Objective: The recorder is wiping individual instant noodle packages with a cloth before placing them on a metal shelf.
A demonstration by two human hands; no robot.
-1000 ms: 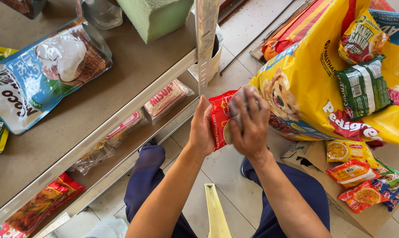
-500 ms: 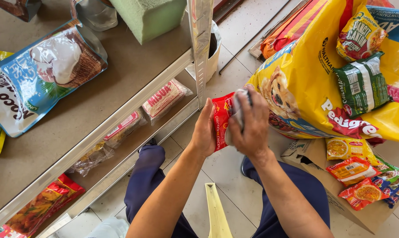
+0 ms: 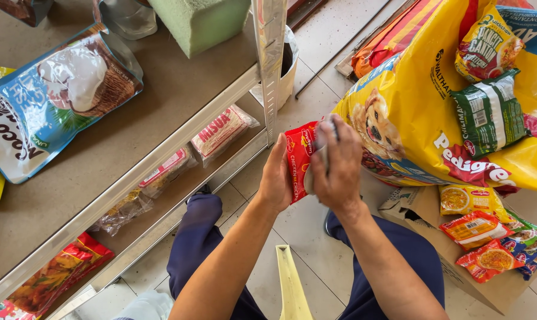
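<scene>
Tiled floor lies beneath metal shelving. Left hand grips 1 red packet; right hand presses a grey cloth on it.

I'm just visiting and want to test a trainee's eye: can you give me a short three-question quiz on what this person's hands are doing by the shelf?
1. True or false: the left hand holds a red packet.
2. What does the right hand press against that packet? A) a grey cloth B) a spoon C) a pen
3. What big item lies to the right of the hands?

Key:
1. True.
2. A, a grey cloth, gripped in the fingers.
3. A large yellow dog food sack, with small packets lying on it.
</scene>
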